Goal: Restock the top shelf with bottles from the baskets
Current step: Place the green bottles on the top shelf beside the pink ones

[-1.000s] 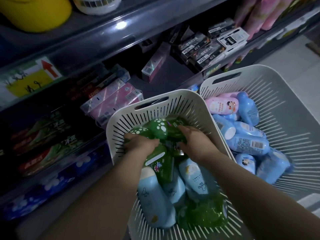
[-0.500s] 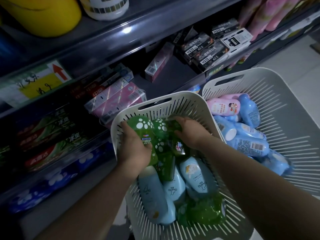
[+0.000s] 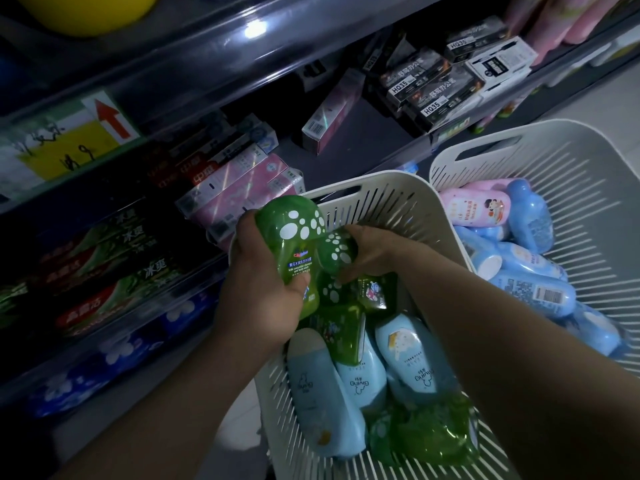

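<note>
Head view: left hand (image 3: 263, 303) wrapped round green bottle (image 3: 294, 247), held over far-left rim of near basket (image 3: 398, 209). Right hand (image 3: 375, 256) curled round second green bottle (image 3: 337, 252) inside near basket, above blue bottles (image 3: 360, 382). Other basket (image 3: 571, 157) just right of near basket.

- Near basket (image 3: 408, 209) is lying open on top; left hand (image 3: 256, 299) gripping a green bottle (image 3: 294, 237) and right hand (image 3: 374, 254) gripping a second green bottle (image 3: 337, 251) are crowding its far end.
- Blue bottles (image 3: 360, 382) are packing its bottom, touching.
- Far basket (image 3: 588, 188) is pressing close on the right; its right side is showing bare wall.
- Shelf edge (image 3: 207, 57) is jutting out overhead.
- Pink boxes (image 3: 235, 192) are sitting just beside the near rim.
- Bare shelf patch (image 3: 367, 143) is showing between a leaning box (image 3: 329, 116) and black boxes (image 3: 433, 88).
</note>
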Tool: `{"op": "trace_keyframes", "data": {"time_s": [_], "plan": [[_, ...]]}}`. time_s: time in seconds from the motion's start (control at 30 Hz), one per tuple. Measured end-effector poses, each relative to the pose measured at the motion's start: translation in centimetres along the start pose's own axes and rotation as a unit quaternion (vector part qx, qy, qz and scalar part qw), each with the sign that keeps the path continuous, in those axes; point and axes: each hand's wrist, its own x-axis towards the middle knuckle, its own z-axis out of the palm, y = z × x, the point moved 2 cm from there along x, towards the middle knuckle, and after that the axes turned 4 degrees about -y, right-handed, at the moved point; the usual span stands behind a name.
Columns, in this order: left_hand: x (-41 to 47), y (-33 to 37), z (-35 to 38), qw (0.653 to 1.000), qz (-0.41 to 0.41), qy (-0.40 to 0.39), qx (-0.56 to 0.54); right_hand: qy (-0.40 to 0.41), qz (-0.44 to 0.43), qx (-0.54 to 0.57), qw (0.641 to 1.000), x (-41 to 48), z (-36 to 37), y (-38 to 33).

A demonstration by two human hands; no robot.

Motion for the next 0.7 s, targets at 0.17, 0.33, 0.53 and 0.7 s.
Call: {"op": "trace_keyframes", "data": {"time_s": [0.17,0.33,0.53,0.7], "plan": [[-1.0,0.9,-0.9,1.0,0.011,0.009,-0.013,0.009,0.008,0.003,1.0,-1.9,1.1,-0.2],[-3.1,3.1,-2.8,0.999,0.033,0.021,-0.026,0.003,0.009,0.098,0.995,-6.5,-0.1,-1.6],[-7.7,7.7,-7.5,0.994,0.078,0.061,-0.05,0.045,-0.055,0.134,0.988,-16.1,-3.9,-5.0],[-12.2,13.1,-13.1,0.988,0.106,0.092,-0.063,0.151,-0.109,0.089,0.978,-25.7,-8.4,-9.8]]}}
